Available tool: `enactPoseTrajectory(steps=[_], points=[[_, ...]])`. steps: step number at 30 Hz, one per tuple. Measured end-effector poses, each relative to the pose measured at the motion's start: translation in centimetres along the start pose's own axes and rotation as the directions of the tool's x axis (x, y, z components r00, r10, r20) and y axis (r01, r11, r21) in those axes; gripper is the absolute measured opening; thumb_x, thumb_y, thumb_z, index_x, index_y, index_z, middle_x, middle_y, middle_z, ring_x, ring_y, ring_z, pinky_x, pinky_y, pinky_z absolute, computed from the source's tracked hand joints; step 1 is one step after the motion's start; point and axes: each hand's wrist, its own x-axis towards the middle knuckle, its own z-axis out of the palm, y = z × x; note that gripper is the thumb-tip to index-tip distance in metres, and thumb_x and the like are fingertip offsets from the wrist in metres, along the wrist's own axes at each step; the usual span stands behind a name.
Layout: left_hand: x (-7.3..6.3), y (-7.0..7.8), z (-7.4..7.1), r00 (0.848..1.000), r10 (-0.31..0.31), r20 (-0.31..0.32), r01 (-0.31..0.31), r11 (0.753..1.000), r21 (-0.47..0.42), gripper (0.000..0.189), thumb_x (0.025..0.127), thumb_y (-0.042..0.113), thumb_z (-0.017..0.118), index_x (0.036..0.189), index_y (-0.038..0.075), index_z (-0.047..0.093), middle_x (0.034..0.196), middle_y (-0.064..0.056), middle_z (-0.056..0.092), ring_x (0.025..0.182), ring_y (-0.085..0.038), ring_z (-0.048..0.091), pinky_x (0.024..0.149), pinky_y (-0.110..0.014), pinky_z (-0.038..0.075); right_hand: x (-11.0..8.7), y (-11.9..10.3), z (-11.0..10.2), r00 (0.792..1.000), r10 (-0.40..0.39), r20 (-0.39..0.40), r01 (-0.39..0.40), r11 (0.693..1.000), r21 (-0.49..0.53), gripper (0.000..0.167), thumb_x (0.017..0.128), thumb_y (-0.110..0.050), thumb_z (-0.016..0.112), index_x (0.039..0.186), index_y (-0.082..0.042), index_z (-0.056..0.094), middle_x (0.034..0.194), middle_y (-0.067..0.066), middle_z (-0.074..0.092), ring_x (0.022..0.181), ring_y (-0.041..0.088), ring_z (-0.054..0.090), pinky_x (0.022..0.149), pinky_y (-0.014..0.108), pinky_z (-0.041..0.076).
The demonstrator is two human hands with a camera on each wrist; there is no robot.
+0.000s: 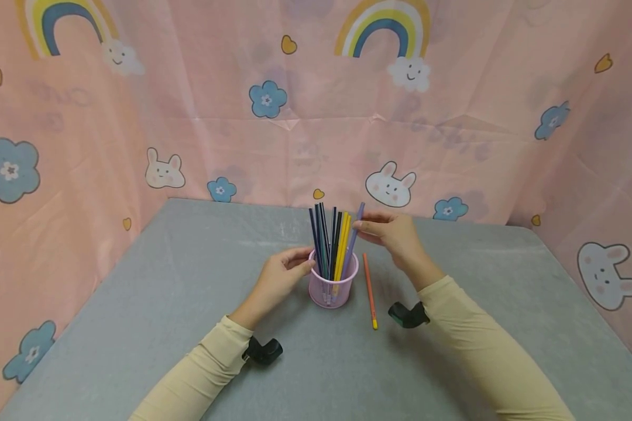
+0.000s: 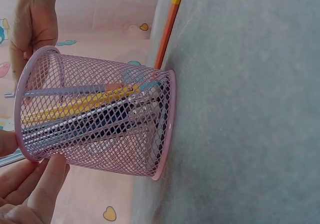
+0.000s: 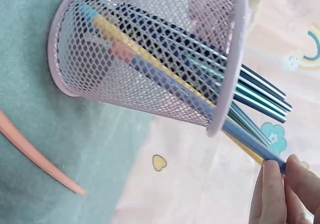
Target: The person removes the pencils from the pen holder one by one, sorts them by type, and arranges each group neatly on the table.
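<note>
A pink mesh pencil cup (image 1: 330, 295) stands upright on the grey table, holding several dark pencils (image 1: 319, 240) and yellow pencils (image 1: 341, 245). My left hand (image 1: 279, 279) grips the cup at its left side, thumb and fingers at the rim, as the left wrist view also shows. With thumb and fingertips, my right hand (image 1: 395, 235) pinches the upper part of a purple pencil (image 3: 250, 141). The lower part of this pencil is inside the cup, seen through the mesh, leaning to the right. An orange pencil (image 1: 370, 289) with a yellow end lies on the table to the right of the cup.
The grey table (image 1: 200, 280) is backed by a pink curtain (image 1: 216, 128) printed with rainbows, rabbits and flowers. Black wrist cameras, left (image 1: 263, 351) and right (image 1: 408, 314), hang at the cuffs of both pale sleeves.
</note>
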Motion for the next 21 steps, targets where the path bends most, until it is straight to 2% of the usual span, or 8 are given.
enactPoseTrajectory(steps=[9, 21], points=[[0.1, 0.0, 0.0, 1.000, 0.009, -0.001, -0.009, 1.000, -0.007, 0.036, 0.095, 0.015, 0.068, 0.128, 0.002, 0.065, 0.127, -0.014, 0.069, 0.117, -0.026, 0.066, 0.101, -0.038, 0.055, -0.2, -0.4, -0.7, 0.999, -0.050, -0.004, 0.050, 0.998, 0.035, 0.039, 0.093, -0.017, 0.071, 0.125, 0.004, 0.065, 0.094, -0.011, 0.070, 0.091, 0.003, 0.069, 0.089, 0.027, 0.057], [0.0, 0.0, 0.1, 1.000, -0.010, -0.001, 0.010, 1.000, -0.006, 0.036, 0.095, 0.016, 0.068, 0.129, 0.004, 0.065, 0.127, -0.013, 0.069, 0.118, -0.025, 0.066, 0.103, -0.040, 0.053, -0.7, -1.3, -1.2, 0.996, -0.084, -0.004, 0.084, 0.992, 0.097, 0.042, 0.093, -0.013, 0.070, 0.128, 0.008, 0.061, 0.086, -0.016, 0.071, 0.085, 0.001, 0.071, 0.084, 0.023, 0.058]])
